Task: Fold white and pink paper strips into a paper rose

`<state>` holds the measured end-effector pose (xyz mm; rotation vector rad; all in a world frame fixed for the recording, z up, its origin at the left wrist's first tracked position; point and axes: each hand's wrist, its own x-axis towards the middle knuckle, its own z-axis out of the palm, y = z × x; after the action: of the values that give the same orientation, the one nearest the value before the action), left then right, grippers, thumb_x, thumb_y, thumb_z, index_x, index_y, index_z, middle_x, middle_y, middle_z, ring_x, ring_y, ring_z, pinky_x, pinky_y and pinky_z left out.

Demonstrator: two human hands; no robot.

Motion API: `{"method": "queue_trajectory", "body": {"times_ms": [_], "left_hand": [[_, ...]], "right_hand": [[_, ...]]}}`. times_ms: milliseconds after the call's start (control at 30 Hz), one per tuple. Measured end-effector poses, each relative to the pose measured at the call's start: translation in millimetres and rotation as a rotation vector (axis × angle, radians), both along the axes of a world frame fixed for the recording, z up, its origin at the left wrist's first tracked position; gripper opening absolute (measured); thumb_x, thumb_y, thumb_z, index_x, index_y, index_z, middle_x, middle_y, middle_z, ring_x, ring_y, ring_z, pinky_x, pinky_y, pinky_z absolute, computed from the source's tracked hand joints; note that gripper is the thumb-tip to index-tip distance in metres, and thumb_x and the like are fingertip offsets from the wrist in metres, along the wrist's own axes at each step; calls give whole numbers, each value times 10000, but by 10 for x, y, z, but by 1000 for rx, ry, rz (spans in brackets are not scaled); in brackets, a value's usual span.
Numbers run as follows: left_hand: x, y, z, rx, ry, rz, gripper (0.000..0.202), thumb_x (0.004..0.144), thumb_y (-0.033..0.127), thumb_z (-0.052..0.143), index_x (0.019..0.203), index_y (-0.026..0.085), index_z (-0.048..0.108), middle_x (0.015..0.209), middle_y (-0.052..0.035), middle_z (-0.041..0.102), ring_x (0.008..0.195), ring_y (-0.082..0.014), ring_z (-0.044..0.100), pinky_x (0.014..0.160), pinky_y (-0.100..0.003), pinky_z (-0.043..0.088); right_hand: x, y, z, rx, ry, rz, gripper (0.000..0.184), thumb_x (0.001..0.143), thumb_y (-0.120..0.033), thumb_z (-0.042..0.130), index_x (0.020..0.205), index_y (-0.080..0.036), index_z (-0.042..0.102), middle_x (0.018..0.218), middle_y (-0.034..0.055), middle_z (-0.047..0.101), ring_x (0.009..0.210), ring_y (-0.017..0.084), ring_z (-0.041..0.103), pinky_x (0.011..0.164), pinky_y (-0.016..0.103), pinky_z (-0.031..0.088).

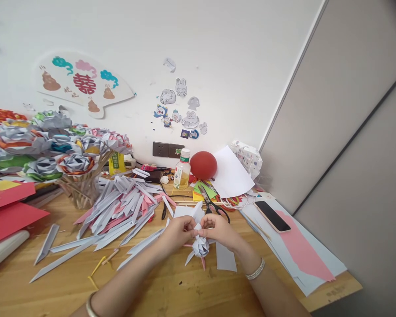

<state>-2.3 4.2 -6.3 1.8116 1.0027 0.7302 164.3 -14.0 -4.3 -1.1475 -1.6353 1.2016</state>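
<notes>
Both hands meet over a folded paper flower (201, 248) near the middle of the desk. It is mostly white, with pointed strips sticking out and a pink one at the bottom. My left hand (181, 229) pinches the flower's upper part from the left. From the other side my right hand (218, 230) pinches the same part, fingertips close together. A flat white paper piece (225, 257) lies just right of the flower. Black-handled scissors (214, 208) rest right behind my right hand. To the left spreads a heap of folded white and pink paper strips (128, 204).
A glass vase (82, 193) of finished paper flowers stands at the left. A drink bottle (182, 169) and red balloon (203, 165) sit by the wall. A phone (272, 216) lies on paper sheets at right; red paper (13, 222) lies at far left.
</notes>
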Motion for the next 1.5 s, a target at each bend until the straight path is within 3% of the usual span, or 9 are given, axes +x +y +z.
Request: {"method": "queue_trajectory", "body": {"times_ms": [367, 500, 700, 933, 1033, 1167, 1233, 1400, 1500], "left_hand": [[-12, 1, 20, -112, -19, -13, 147, 573, 287, 538, 621, 167, 468, 564, 52, 476, 539, -113, 465, 474, -217, 381], [-7, -20, 41, -46, 62, 22, 109, 580, 262, 515, 591, 167, 462, 559, 46, 467, 527, -112, 451, 467, -212, 346], [12, -4, 13, 222, 233, 67, 36, 598, 172, 474, 564, 171, 483, 559, 33, 489, 568, -127, 459, 526, -227, 324], [-19, -10, 46, 22, 119, 15, 100, 576, 175, 490, 657, 157, 547, 597, 15, 565, 575, -137, 523, 512, -218, 372], [-6, -26, 42, 108, 158, 41, 72, 594, 173, 477, 615, 158, 544, 568, 19, 548, 555, -127, 497, 500, -216, 346], [-15, -4, 27, 216, 203, 67, 66, 610, 156, 477, 559, 160, 519, 538, 28, 508, 539, -114, 459, 505, -223, 319], [-55, 25, 41, 109, 111, -12, 36, 621, 188, 519, 610, 154, 527, 578, 21, 524, 559, -117, 478, 521, -226, 345], [-188, 58, 112, -405, -232, -294, 312, 677, 357, 580, 916, 189, 469, 781, 7, 570, 724, -126, 546, 638, -240, 417], [-177, 43, 83, -531, -259, -283, 336, 709, 486, 512, 826, 175, 459, 666, 23, 550, 598, -102, 523, 547, -213, 387]], "right_hand": [[-30, 89, -133, 117, -139, -159, 137, 592, -193, 665, 623, -159, 536, 627, -20, 566, 593, 115, 526, 524, 214, 414], [-6, 58, -87, 38, -109, -73, 136, 605, -188, 646, 692, -162, 544, 673, -19, 567, 623, 119, 535, 534, 215, 419], [-41, 49, -72, 171, -252, -162, 113, 587, -154, 652, 593, -156, 539, 616, -22, 572, 595, 117, 519, 541, 217, 395], [-31, 80, -101, 142, -213, -148, 85, 604, -163, 639, 637, -156, 562, 667, -10, 595, 642, 130, 554, 575, 225, 426], [-13, 74, -103, 134, -207, -77, 81, 634, -172, 613, 706, -163, 578, 705, -8, 600, 664, 129, 560, 585, 224, 429], [-21, 45, -96, 238, -283, -103, 38, 635, -156, 614, 636, -165, 577, 659, -15, 593, 633, 123, 545, 571, 215, 409], [-28, 34, -86, 282, -278, -96, 41, 642, -144, 613, 622, -166, 585, 667, -12, 602, 649, 126, 550, 590, 218, 410], [-43, 21, -54, 334, -186, -72, 13, 664, -161, 629, 666, -172, 622, 721, 0, 626, 702, 136, 572, 653, 231, 433], [-65, 14, -63, 401, -236, -62, 48, 677, -157, 629, 703, -190, 653, 739, 7, 631, 728, 141, 571, 679, 241, 434]]}}
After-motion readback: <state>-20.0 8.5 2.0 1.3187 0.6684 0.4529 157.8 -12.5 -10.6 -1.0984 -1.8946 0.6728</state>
